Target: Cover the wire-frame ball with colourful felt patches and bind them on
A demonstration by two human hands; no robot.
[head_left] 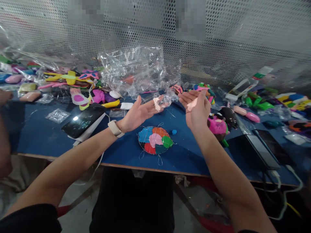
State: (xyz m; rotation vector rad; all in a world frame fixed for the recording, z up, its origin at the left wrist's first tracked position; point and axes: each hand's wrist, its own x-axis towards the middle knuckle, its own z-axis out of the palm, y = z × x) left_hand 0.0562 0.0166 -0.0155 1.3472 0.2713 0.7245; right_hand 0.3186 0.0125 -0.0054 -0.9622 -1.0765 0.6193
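Observation:
Both my hands are raised palm-up over the blue table (43,136). My left hand (139,113), with a pale watch (115,128) on its wrist, has its fingers stretched out flat, and a small pale pink lump of clay (156,103) rests on the fingers. My right hand (196,108) is also spread flat, with a thin pale pink clay piece (191,105) lying on the palm. Below and between the hands a round wire frame (155,139) filled with blue, orange, pink, green and red clay patches lies on the table. A small blue clay bit (174,132) sits beside it.
Crumpled clear plastic bags (136,69) pile up behind the hands. Colourful clay figures (70,77) and a pink-and-black figure (220,124) crowd the table. Dark phones lie at left (82,121) and right (262,150). Another person's arm (5,129) shows at the left edge. A perforated metal wall (243,38) stands behind.

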